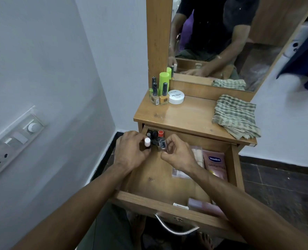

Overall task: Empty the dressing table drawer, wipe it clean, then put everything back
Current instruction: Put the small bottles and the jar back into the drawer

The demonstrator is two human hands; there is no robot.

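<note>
The wooden drawer (150,200) of the dressing table stands pulled open. In its back left corner small nail polish bottles (155,135) stand together. My left hand (131,152) grips a small bottle with a white cap (147,142) there. Beside it, my right hand (176,154) pinches a dark bottle with a red cap (161,140). A pink Vaseline tube (215,164) and a clear packet (197,156) lie at the drawer's right side. A pink item (202,204) lies at the front right.
On the table top (189,114) stand several nail polish bottles (158,95), a green tube (164,82) and a white nail polish remover tub (176,96) at the back left. A checked cloth (235,116) lies at the right. A mirror (221,38) rises behind. A wall switchboard (14,141) is at the left.
</note>
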